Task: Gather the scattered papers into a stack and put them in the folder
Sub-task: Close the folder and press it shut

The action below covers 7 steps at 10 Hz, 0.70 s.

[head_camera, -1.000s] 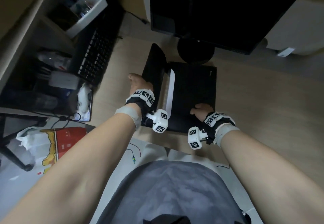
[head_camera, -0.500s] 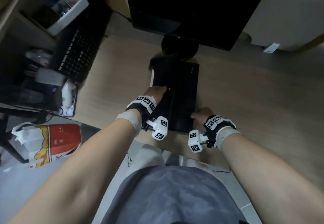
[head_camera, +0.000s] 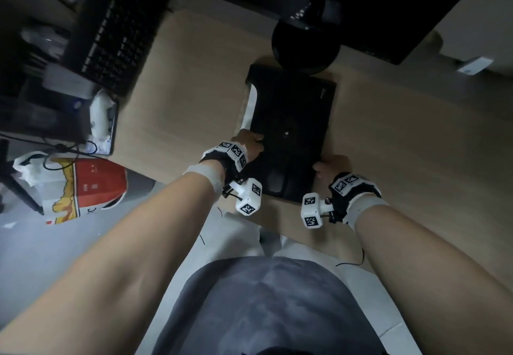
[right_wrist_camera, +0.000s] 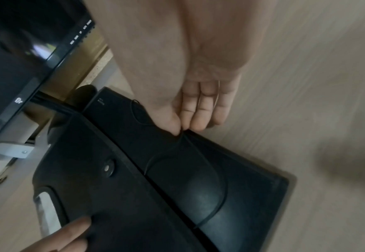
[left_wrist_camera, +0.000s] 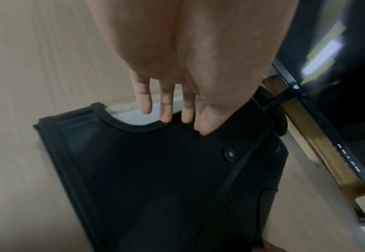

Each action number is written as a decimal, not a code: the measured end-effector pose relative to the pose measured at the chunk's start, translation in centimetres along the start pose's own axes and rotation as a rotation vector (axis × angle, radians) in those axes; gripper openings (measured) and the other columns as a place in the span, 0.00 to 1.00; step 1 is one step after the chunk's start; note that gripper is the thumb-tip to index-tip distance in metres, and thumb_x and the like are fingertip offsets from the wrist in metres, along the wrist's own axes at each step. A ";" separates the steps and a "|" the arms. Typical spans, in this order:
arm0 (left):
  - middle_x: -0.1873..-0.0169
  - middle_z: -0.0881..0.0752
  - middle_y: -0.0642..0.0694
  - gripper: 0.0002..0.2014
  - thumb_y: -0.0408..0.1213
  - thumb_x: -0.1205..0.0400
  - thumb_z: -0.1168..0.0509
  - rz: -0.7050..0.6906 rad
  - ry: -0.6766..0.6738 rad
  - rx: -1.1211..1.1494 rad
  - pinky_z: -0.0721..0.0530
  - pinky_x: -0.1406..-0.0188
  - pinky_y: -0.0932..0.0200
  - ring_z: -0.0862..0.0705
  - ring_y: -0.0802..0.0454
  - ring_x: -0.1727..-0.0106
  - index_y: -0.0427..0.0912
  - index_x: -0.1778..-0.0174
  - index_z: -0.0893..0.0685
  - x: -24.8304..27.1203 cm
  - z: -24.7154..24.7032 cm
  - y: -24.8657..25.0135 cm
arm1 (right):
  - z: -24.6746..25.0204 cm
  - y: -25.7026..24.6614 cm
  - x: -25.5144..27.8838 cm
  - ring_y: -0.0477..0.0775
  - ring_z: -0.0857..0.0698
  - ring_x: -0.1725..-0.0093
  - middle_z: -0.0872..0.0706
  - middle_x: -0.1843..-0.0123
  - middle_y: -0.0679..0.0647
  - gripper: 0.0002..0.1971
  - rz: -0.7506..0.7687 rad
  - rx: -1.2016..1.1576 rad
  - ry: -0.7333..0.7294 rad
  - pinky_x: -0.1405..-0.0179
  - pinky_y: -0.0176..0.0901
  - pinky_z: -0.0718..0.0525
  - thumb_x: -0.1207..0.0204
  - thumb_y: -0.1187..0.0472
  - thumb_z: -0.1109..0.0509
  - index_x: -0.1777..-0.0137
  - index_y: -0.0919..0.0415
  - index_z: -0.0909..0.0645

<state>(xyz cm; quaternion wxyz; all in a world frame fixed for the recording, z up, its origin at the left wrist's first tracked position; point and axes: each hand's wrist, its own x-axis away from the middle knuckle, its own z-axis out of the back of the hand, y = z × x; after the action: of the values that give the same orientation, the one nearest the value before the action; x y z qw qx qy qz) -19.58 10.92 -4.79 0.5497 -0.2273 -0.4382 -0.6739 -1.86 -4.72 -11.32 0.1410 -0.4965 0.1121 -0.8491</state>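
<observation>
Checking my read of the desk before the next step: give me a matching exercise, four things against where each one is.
Things:
1. folder
2. papers
3. left hand
4. right hand

Places:
A. white strip showing at the folder's left opening
B. on the folder's near right corner
C. flat on the desk, in front of the monitor stand
D. fingers at the curved cutout on the folder's left edge

Pairs: 1-C, 2-A, 3-D, 4-B
</observation>
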 end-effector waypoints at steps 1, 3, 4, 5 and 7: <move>0.21 0.30 0.43 0.23 0.34 0.13 0.43 -0.044 -0.165 -0.058 0.26 0.29 0.51 0.25 0.39 0.26 0.46 0.20 0.30 -1.0 1.2 0.5 | 0.6 -1.6 1.5 0.55 0.16 0.60 0.13 0.52 0.57 0.11 -0.051 -0.102 0.155 0.61 0.46 0.15 0.21 0.55 0.35 0.54 0.62 0.16; 0.24 0.27 0.34 0.24 0.36 0.15 0.39 -0.080 -0.217 0.028 0.29 0.28 0.53 0.27 0.38 0.25 0.47 0.20 0.30 -1.6 2.4 0.9 | 2.5 -5.8 2.5 0.59 0.13 0.60 0.12 0.61 0.54 0.11 -0.036 -0.328 0.303 0.56 0.51 0.12 0.29 0.51 0.39 0.69 0.51 0.19; 0.22 0.31 0.34 0.24 0.36 0.13 0.41 -0.049 -0.327 0.032 0.27 0.32 0.54 0.29 0.37 0.23 0.45 0.19 0.33 -1.7 3.7 1.5 | 2.9 -8.4 3.8 0.55 0.18 0.67 0.16 0.68 0.54 0.12 0.052 -0.410 0.266 0.64 0.44 0.17 0.29 0.52 0.37 0.71 0.54 0.19; 0.24 0.26 0.44 0.26 0.53 0.12 0.48 0.020 -0.451 0.179 0.27 0.43 0.60 0.27 0.45 0.27 0.43 0.21 0.29 -1.5 5.3 2.0 | 1.9 -11.4 5.9 0.46 0.24 0.77 0.22 0.76 0.52 0.11 0.239 -0.436 0.067 0.78 0.35 0.24 0.21 0.62 0.35 0.61 0.62 0.14; 0.35 0.21 0.50 0.35 0.66 0.16 0.55 0.073 -0.575 0.327 0.31 0.40 0.57 0.23 0.53 0.42 0.45 0.28 0.21 -2.5 7.5 2.7 | -0.8 -13.8 7.0 0.45 0.26 0.71 0.25 0.72 0.47 0.14 0.264 -0.261 -0.176 0.69 0.43 0.20 0.17 0.61 0.43 0.45 0.61 0.16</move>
<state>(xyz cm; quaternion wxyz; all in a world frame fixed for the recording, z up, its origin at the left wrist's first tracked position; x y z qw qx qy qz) -17.58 18.54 -2.04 0.4567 -0.3326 -0.6691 -0.4829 -7.60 5.79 -1.49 0.1950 -0.5639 0.2724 -0.7548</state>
